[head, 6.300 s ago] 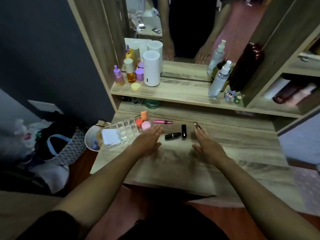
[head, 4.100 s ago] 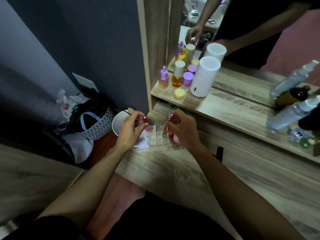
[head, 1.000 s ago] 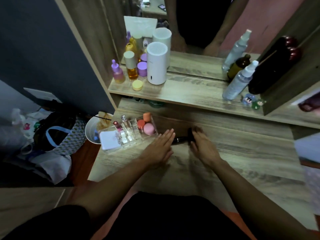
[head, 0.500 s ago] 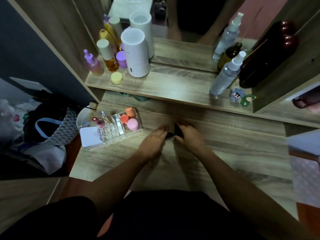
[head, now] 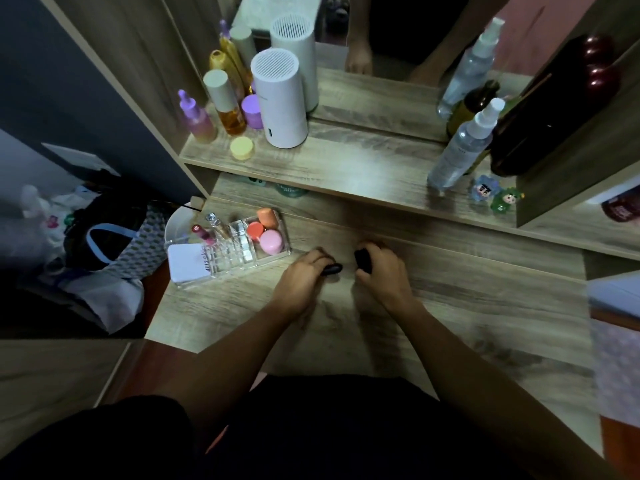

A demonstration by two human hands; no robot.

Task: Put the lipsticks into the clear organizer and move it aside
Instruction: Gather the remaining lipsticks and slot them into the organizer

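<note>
The clear organizer (head: 242, 252) stands at the left end of the wooden desk (head: 467, 306). A pink lipstick (head: 202, 233) and a silver-capped lipstick (head: 216, 225) stand upright in its slots; orange and pink sponges (head: 265, 232) fill its right compartment. To the organizer's right, my left hand (head: 304, 278) is closed around one black lipstick (head: 332, 269). My right hand (head: 381, 271) holds a second black lipstick (head: 362, 259), a small gap apart from the first.
A white compact (head: 188, 263) lies against the organizer's left side. The shelf above carries a white cylinder (head: 280, 102), purple and amber bottles (head: 225, 105), spray bottles (head: 464, 147) and small figurines (head: 498, 195). A white bowl (head: 175, 225) and bags (head: 104, 244) sit left of the desk.
Both hands have closed on the two black lipsticks that lay on the desk and drawn them apart a little. The camera has tilted down and closer.
</note>
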